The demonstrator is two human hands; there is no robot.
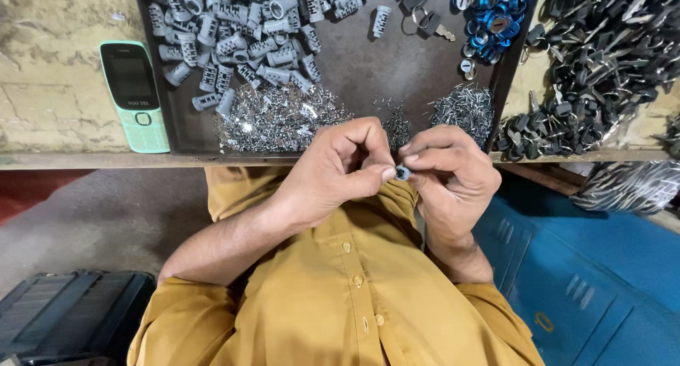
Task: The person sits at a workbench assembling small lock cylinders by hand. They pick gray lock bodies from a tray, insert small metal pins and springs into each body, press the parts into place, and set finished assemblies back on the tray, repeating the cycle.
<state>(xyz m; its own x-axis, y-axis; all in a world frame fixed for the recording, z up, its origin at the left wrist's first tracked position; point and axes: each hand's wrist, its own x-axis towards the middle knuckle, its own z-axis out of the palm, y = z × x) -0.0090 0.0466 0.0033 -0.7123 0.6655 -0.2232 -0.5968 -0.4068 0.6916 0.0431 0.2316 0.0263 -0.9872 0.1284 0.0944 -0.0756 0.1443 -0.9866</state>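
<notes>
My left hand (340, 169) and my right hand (448, 173) meet just in front of the bench edge, above my mustard shirt. Between the fingertips of both sits a small grey lock cylinder (403, 172), mostly hidden by my fingers. On the dark tray (397, 61) beyond them lie a heap of grey lock cylinders (241, 33), a pile of tiny shiny metal pieces (276, 118) and a pile of thin metal pins (464, 107).
A green push-button phone (134, 97) lies left of the tray. Blue rings (492, 15) and a key with black fobs (425, 19) sit at the tray's far right. Black-headed keys (595, 61) are heaped on the right. A blue crate (588, 281) stands below right, a dark crate (64, 316) below left.
</notes>
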